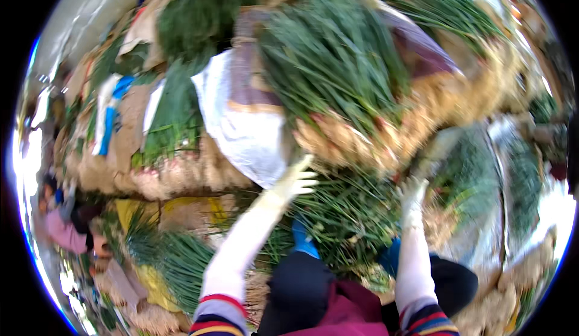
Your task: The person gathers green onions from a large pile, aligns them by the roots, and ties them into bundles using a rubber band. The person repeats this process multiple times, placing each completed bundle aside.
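Note:
My left hand [294,182], in a pale glove, reaches forward with its fingers apart and nothing in them. Just beyond it is the rooty end of a large heap of green onions [334,60], whose long leaves point away from me. My right hand [412,196], gloved too, has its fingers spread at the near right of that heap; it looks to hold nothing. Whether either hand touches the roots [353,141] is blurred. Between my forearms, loose green leaves and stalks [348,218] cover the ground.
A white sheet [244,141] hangs left of the heap, beside more bundled green onions [174,114]. Another bunch [185,263] lies by my left arm. At right, onions [470,178] rest on clear plastic. A person in pink [65,232] is at the far left.

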The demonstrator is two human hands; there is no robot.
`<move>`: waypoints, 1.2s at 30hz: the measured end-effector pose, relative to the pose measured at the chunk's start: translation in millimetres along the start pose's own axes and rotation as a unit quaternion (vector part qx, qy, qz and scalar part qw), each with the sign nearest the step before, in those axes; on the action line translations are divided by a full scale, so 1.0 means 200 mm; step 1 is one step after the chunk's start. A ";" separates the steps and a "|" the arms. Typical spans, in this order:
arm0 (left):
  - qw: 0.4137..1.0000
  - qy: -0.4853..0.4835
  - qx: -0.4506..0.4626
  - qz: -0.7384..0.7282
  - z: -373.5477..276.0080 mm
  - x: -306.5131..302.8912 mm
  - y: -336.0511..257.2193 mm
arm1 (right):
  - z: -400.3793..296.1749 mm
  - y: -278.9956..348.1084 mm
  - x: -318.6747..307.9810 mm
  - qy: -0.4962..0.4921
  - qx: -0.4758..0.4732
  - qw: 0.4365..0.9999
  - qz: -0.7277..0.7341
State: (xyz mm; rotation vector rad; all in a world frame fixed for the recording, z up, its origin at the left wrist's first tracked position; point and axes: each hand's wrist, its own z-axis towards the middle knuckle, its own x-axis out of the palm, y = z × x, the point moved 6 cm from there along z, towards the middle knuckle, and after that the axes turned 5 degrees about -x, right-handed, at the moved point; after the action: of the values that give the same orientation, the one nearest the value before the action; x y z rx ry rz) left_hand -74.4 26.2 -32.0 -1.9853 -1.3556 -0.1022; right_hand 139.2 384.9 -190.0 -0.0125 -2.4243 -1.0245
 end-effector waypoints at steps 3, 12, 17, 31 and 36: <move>0.980 -0.106 0.129 -0.107 0.32 0.13 -0.11 | -0.02 0.05 0.25 -0.030 0.013 0.998 0.060; 0.874 -0.310 0.367 -0.072 0.70 0.28 -0.44 | -0.34 0.13 1.42 0.264 -0.215 0.868 -0.362; 0.936 -0.194 0.275 -0.102 0.41 0.10 -0.86 | -0.13 0.27 1.48 0.217 -0.239 0.835 -0.445; 0.906 0.070 0.334 -0.249 -0.43 -0.02 -0.55 | -0.57 0.35 0.35 0.120 -0.114 0.750 -0.640; 0.949 0.034 0.199 -0.241 -0.24 -0.46 0.00 | -0.98 0.14 0.86 0.200 -0.258 0.572 -0.753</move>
State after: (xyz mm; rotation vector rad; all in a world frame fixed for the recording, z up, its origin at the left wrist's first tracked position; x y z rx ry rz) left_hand -100.1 -73.8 -37.1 -1.2826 -1.6437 -0.1094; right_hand 81.5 242.5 22.6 2.0825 -1.1216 -1.9516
